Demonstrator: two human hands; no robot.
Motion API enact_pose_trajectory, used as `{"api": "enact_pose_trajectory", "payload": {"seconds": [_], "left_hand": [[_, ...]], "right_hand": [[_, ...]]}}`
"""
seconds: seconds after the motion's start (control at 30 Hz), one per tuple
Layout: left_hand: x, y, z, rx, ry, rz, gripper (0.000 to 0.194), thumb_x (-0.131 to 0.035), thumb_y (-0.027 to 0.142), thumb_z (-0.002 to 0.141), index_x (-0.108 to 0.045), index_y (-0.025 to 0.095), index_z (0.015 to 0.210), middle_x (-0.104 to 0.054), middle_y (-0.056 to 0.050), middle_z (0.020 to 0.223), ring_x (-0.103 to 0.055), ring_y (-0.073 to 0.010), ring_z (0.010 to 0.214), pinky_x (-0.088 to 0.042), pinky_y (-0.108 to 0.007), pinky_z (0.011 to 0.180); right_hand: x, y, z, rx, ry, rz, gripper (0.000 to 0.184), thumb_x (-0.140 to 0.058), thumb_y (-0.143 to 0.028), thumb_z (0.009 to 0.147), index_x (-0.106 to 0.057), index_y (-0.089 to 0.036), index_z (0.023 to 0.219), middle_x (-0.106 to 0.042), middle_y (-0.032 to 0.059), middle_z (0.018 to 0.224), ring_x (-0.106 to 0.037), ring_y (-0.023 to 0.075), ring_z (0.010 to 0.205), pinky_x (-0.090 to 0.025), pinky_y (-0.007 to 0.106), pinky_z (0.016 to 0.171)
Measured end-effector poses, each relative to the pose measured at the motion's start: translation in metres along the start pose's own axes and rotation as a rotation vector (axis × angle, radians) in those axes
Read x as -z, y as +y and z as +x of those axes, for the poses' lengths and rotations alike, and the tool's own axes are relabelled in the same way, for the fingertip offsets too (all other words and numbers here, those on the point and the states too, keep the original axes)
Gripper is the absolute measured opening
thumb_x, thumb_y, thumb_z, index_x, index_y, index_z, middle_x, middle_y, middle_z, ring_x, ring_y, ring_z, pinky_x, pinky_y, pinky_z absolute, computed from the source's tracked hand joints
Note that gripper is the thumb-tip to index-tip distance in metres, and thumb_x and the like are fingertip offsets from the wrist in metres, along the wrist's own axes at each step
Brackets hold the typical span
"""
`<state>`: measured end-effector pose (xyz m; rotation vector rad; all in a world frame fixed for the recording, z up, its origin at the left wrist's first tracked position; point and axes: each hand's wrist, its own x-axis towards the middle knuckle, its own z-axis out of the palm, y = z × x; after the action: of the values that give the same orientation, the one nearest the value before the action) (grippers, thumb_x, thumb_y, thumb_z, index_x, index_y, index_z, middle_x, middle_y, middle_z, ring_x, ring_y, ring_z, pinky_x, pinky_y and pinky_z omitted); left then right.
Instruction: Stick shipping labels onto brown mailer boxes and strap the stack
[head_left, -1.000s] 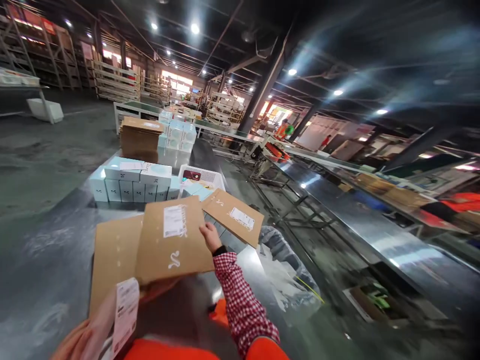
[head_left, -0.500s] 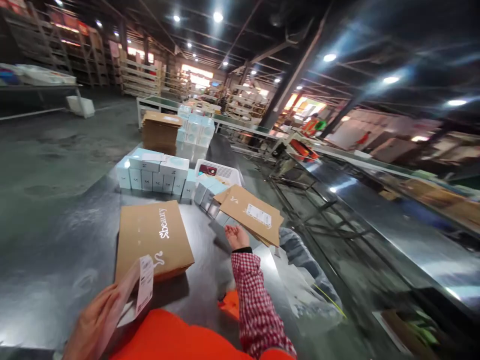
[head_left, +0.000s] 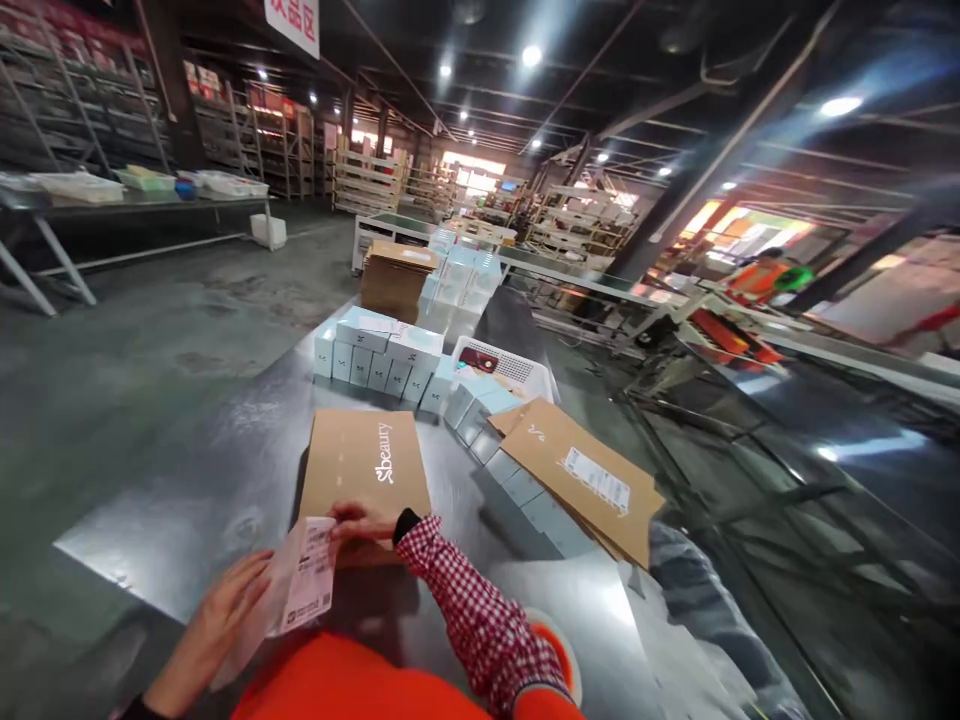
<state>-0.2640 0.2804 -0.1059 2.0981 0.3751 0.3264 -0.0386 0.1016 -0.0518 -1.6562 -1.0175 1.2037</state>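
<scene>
Near the front edge of the tabletop [head_left: 187, 470], my 2 hands hold 1 label sheet [head_left: 304, 578] over the flat carton [head_left: 366, 470]. Left fingers [head_left: 247, 585] support it; right fingers [head_left: 346, 520] pinch its top corner. It seems thin and floppy, so edges are best.

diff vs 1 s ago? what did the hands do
The right hand let go of the labelled mailer, which now tops the pile at right, and came back to the label sheet, pinching its top edge. The left hand still holds that sheet. The Sbeauty mailer and the blue boxes stayed put.
</scene>
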Motion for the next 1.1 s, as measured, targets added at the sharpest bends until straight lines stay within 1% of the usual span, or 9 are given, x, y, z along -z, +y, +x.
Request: {"api": "enact_pose_trajectory", "payload": {"seconds": [0.13,0.27,0.37,0.5,0.63,0.8,0.9,1.0,1.1], "left_hand": [[0.009,0.028,-0.005,-0.024,-0.005,-0.045,0.063,-0.058,0.055,0.081,-0.052,0.022,0.134,-0.055,-0.008,0.138,-0.049,-0.0276,0.128,-0.048,-0.041,0.100],[0.000,0.056,0.007,-0.057,0.047,0.010,0.055,-0.062,0.049,0.078,-0.057,0.018,0.124,-0.067,-0.010,0.122,-0.063,-0.0262,0.112,-0.051,-0.040,0.097],[-0.002,0.065,0.017,-0.123,0.050,0.115,0.058,-0.065,0.054,0.073,-0.061,0.018,0.119,-0.063,-0.013,0.126,-0.059,-0.0313,0.117,-0.049,-0.046,0.098],[0.003,0.071,0.027,-0.180,-0.091,0.065,0.062,-0.070,0.051,0.069,-0.061,0.021,0.122,-0.062,-0.012,0.129,-0.058,-0.0297,0.118,-0.049,-0.041,0.098],[-0.007,0.084,0.034,-0.023,-0.073,-0.105,0.037,-0.057,0.045,0.079,-0.064,0.020,0.105,-0.074,-0.004,0.094,-0.070,-0.0205,0.084,-0.056,-0.028,0.075],[-0.028,0.088,0.038,0.094,0.069,-0.153,0.043,-0.047,0.056,0.085,-0.064,0.019,0.099,-0.072,-0.002,0.083,-0.068,-0.0183,0.073,-0.052,-0.025,0.065],[-0.030,0.078,0.036,0.052,-0.025,-0.115,0.045,-0.044,0.058,0.088,-0.066,0.020,0.092,-0.070,-0.001,0.077,-0.065,-0.0171,0.068,-0.049,-0.024,0.060],[-0.026,0.062,0.030,0.011,-0.190,-0.017,0.046,-0.038,0.055,0.092,-0.064,0.020,0.076,-0.065,0.000,0.067,-0.062,-0.0163,0.064,-0.047,-0.023,0.060],[-0.028,0.048,0.028,-0.042,-0.249,0.093,0.045,-0.037,0.050,0.094,-0.066,0.022,0.074,-0.065,-0.002,0.072,-0.064,-0.0179,0.070,-0.051,-0.026,0.067]], "right_hand": [[-0.023,-0.015,-0.019,0.173,-0.019,-0.044,0.042,-0.069,-0.054,0.075,-0.069,-0.014,0.089,-0.065,0.0040,0.087,-0.058,0.0158,0.083,-0.048,0.029,0.079],[-0.034,-0.024,-0.034,0.177,0.037,-0.060,0.053,-0.068,-0.060,0.072,-0.070,-0.015,0.100,-0.067,0.0036,0.085,-0.058,0.0141,0.075,-0.047,0.026,0.070],[-0.033,-0.023,-0.044,0.163,0.111,-0.122,0.050,-0.064,-0.060,0.076,-0.072,-0.015,0.096,-0.067,0.0035,0.080,-0.057,0.0133,0.070,-0.046,0.024,0.066],[-0.030,-0.022,-0.054,0.173,0.148,-0.199,0.041,-0.062,-0.053,0.081,-0.073,-0.016,0.096,-0.069,0.0043,0.082,-0.059,0.0136,0.073,-0.045,0.023,0.067],[-0.033,-0.023,-0.055,0.168,0.357,-0.238,0.032,-0.061,-0.045,0.083,-0.073,-0.016,0.092,-0.069,0.0037,0.077,-0.058,0.0130,0.068,-0.044,0.024,0.064],[-0.044,-0.016,-0.046,0.179,0.633,-0.155,0.028,-0.052,-0.041,0.090,-0.069,-0.018,0.087,-0.069,0.0038,0.080,-0.061,0.0146,0.074,-0.046,0.027,0.071],[-0.022,-0.008,-0.038,0.170,0.743,0.016,0.031,-0.049,-0.046,0.089,-0.062,-0.018,0.084,-0.061,0.0009,0.069,-0.056,0.0136,0.063,-0.047,0.027,0.062],[0.035,-0.005,-0.028,0.124,0.924,0.150,0.033,-0.049,-0.051,0.085,-0.056,-0.019,0.084,-0.053,-0.0021,0.063,-0.050,0.0122,0.054,-0.044,0.025,0.050],[0.096,-0.003,-0.011,0.066,0.971,-0.011,0.028,-0.063,-0.043,0.073,-0.057,-0.018,0.084,-0.058,-0.0011,0.071,-0.052,0.0122,0.060,-0.044,0.024,0.054]]}}
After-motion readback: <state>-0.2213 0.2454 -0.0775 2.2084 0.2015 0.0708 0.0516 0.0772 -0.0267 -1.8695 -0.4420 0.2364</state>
